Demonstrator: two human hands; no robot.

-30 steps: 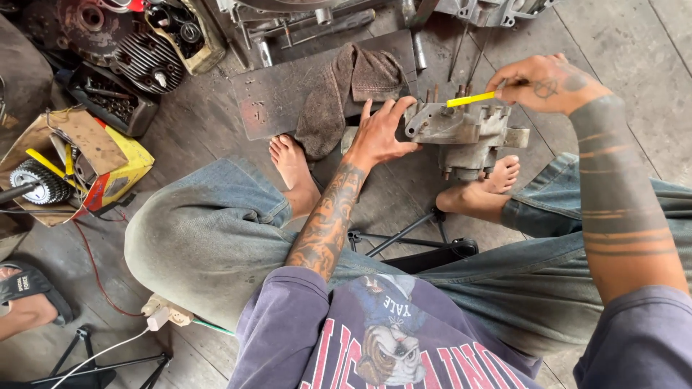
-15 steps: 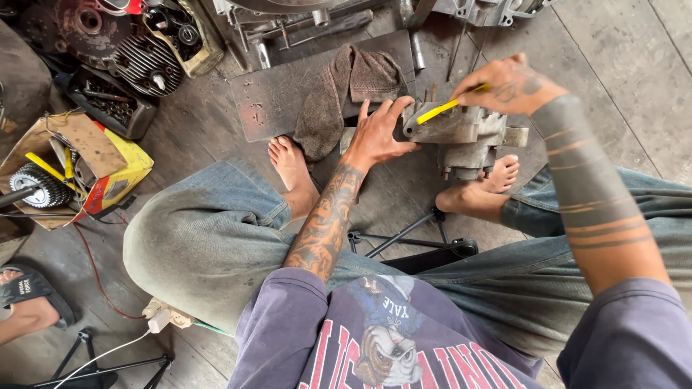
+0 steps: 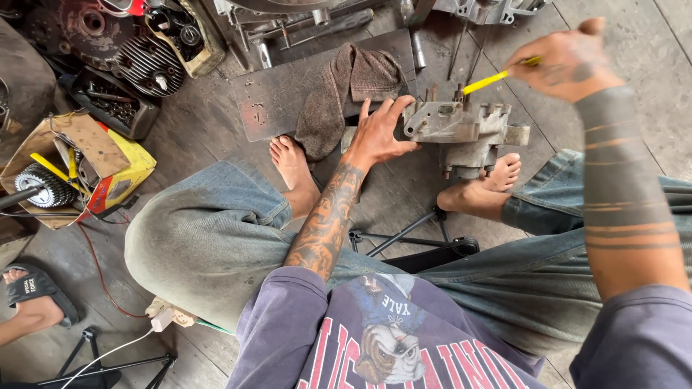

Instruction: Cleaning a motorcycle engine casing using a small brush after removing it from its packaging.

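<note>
A grey metal engine casing (image 3: 461, 130) stands on the floor between my bare feet, with studs sticking up from its top. My left hand (image 3: 378, 130) presses flat against its left side, fingers spread. My right hand (image 3: 566, 61) is raised above and to the right of the casing, closed around a yellow-handled tool (image 3: 490, 79) whose tip points down toward the casing's top. A brown rag (image 3: 346, 94) lies on a dark metal plate (image 3: 274, 108) just behind my left hand.
Engine parts and a finned cylinder (image 3: 148, 61) crowd the upper left. A yellow cardboard box (image 3: 108, 173) with tools and a gear sits at left. Another person's sandalled foot (image 3: 32, 292) shows at lower left. A stool's black legs (image 3: 411, 238) stand under me.
My right hand has lifted up and to the right with the yellow tool, away from the casing top. My left hand stays against the casing.
</note>
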